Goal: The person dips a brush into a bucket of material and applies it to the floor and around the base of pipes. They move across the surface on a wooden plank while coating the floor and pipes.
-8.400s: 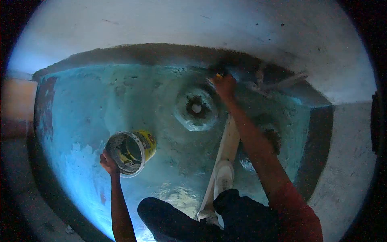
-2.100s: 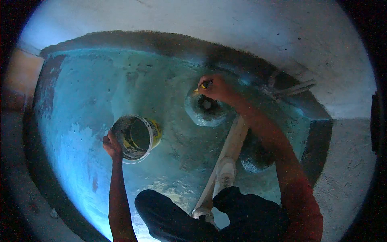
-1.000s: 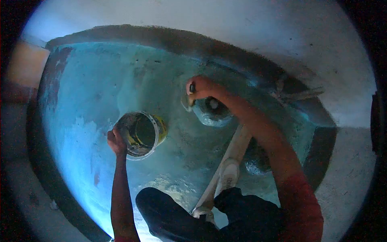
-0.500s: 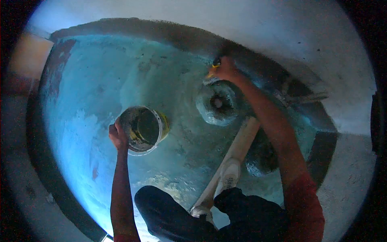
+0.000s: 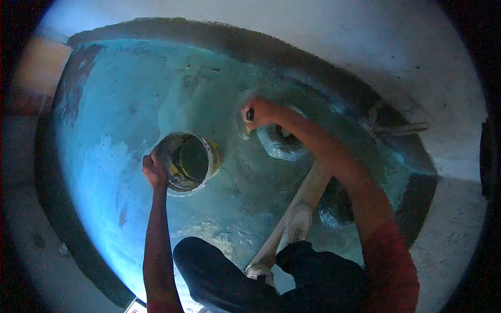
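My left hand [image 5: 154,170] grips the rim of a round bucket [image 5: 213,159] at its left side. The bucket has a pale rim, yellow on its outer wall and grey residue inside; it tilts a little toward me. My right hand [image 5: 259,113] is closed around a paintbrush [image 5: 249,127] with a dark handle end, its pale tip pointing down close to the blue-green surface. Motion blurs the tip, so contact with the surface is hard to tell. Under my right forearm is a round raised collar [image 5: 276,147] with a dark hole, partly covered by the arm.
A wooden plank [image 5: 279,224] slants across the floor under my shoes [image 5: 297,221]. A second dark round opening [image 5: 336,203] lies right of it. A dark grey band [image 5: 235,39] runs along the wall base. Thin sticks [image 5: 402,129] rest at the right edge.
My right hand has moved down and left with the paintbrush, from near the dark band to the left side of the collar. My left hand and the bucket have barely shifted.
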{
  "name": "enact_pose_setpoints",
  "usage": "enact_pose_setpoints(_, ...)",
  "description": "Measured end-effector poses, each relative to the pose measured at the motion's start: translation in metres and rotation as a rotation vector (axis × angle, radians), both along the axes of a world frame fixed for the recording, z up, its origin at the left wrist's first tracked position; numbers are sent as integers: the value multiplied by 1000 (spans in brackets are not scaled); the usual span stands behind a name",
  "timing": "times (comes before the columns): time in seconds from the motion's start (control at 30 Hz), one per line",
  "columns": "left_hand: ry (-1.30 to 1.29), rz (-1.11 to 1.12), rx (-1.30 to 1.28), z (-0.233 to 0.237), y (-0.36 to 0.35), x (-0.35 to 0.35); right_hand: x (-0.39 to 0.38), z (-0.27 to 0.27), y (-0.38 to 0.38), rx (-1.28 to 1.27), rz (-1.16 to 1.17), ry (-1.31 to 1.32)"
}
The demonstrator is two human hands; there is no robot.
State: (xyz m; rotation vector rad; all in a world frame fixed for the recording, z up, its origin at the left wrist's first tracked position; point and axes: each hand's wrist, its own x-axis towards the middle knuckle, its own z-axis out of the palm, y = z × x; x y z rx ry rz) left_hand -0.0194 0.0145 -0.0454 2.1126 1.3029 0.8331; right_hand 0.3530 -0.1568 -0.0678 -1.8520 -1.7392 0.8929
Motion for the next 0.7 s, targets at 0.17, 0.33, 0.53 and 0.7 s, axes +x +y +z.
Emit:
enact_pose_setpoints(0.17,9,-5,50,4,-2,4,11,28,-20,0,45,132)
enact_pose_setpoints(0.33,10,-10,-6,6,-2,3,54,45,-37,135,-104,64)
enact_pose_setpoints(0.53,0,33,-27,16,-10,11,53,68,-59,20,-480,-226)
enact_pose_setpoints(0.7,82,17,-3,16,-9,9,26,41,-71,258,-184,68)
